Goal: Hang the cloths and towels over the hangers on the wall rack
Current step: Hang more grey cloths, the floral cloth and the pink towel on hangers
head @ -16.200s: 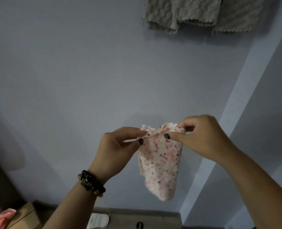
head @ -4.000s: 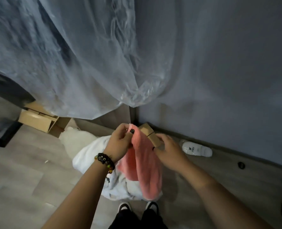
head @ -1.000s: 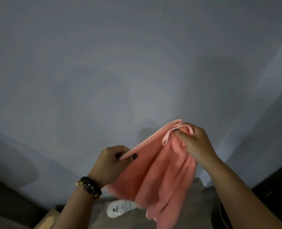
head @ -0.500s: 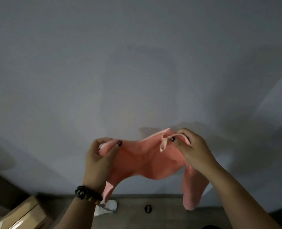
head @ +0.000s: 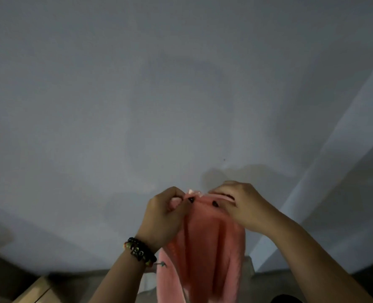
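1. Both hands hold the pink towel by its top edge, in front of the grey wall. Left hand pinches the left part of the edge, thumb and fingers closed on the fabric; right hand pinches the right part the same way.
2. The hands are close together, so the top edge is gathered betw. them and the towel hangs straight down in folds; long axis is vertical, below the grip.
3. No rack or hanger is visible in this view, so I cannot tell which hand is nearer to it.
4. Room: open wall above and to the left; a wall corner on the right side. A cardboard box stands low at left, well under the hands.
5. Judgement: next the hands prob. must go apart to spread the edge, then lift it up.
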The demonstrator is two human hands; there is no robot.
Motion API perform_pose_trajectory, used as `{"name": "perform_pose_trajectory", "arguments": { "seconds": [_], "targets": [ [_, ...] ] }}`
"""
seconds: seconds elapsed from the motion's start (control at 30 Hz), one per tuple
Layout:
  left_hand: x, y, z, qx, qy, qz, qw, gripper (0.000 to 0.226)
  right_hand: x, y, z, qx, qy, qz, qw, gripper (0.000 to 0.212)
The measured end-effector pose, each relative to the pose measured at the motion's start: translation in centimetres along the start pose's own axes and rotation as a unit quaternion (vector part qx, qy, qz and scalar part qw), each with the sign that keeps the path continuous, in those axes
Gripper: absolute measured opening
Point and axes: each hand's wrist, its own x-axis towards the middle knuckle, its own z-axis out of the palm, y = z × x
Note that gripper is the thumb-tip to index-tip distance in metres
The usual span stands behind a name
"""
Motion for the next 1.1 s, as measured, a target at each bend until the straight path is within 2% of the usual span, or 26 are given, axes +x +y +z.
{"name": "perform_pose_trajectory", "arguments": {
  "seconds": [0.1, 0.27, 0.47, 0.57, 0.67, 0.73, 0.8, 0.9, 1.0, 1.03, 1.1],
  "targets": [
    [0.8, -0.2, -0.3, -0.011, 0.031, -0.002, 0.999, 0.017, 0.2, 0.7, 0.8, -0.051, -0.074, 0.007, 0.996, 0.019],
    [1.8, -1.1, -0.1, -0.034, 0.061, -0.026, 0.997, 0.019, 0.8, 2.2, 1.2, -0.056, -0.046, 0.049, 0.996, 0.017],
    [4.2, -2.4, -1.9, -0.038, 0.179, -0.070, 0.981, 0.015, 0.9, 5.1, 1.0, -0.075, -0.007, 0.100, 0.992, 0.012],
    [5.0, -3.0, -2.4, -0.063, 0.203, -0.114, 0.971, 0.012, 0.5, 6.1, 0.9, -0.050, 0.000, 0.150, 0.987, 0.015],
    [5.2, -2.9, -1.7, -0.105, 0.182, -0.169, 0.963, 0.008, 0.7, 5.4, 0.9, 0.064, 0.074, 0.210, 0.973, 0.012],
    [5.1, -2.7, -1.2, -0.136, 0.157, -0.210, 0.955, 0.017, 0.8, 4.6, 0.8, 0.163, 0.125, 0.255, 0.945, 0.013],
    [4.6, -2.3, -0.7, -0.206, 0.135, -0.244, 0.938, 0.023, 0.9, 3.3, 0.7, 0.244, 0.144, 0.268, 0.921, 0.014],
    [3.8, -1.6, -0.4, -0.319, 0.094, -0.263, 0.906, 0.027, 1.0, 0.8, 0.7, 0.354, 0.130, 0.250, 0.892, 0.024],
    [3.1, -0.7, -0.6, -0.385, 0.059, -0.257, 0.884, 0.028, 0.6, -1.4, 0.1, 0.469, 0.061, 0.232, 0.850, 0.034],
    [3.0, -0.4, -0.7, -0.397, 0.049, -0.250, 0.882, 0.029, 0.5, -2.0, -0.1, 0.482, 0.039, 0.213, 0.849, 0.037],
    [2.6, 0.2, -1.0, -0.402, 0.034, -0.227, 0.886, 0.029, 0.3, -2.9, -0.3, 0.428, 0.016, 0.169, 0.887, 0.042]
  ]
}}
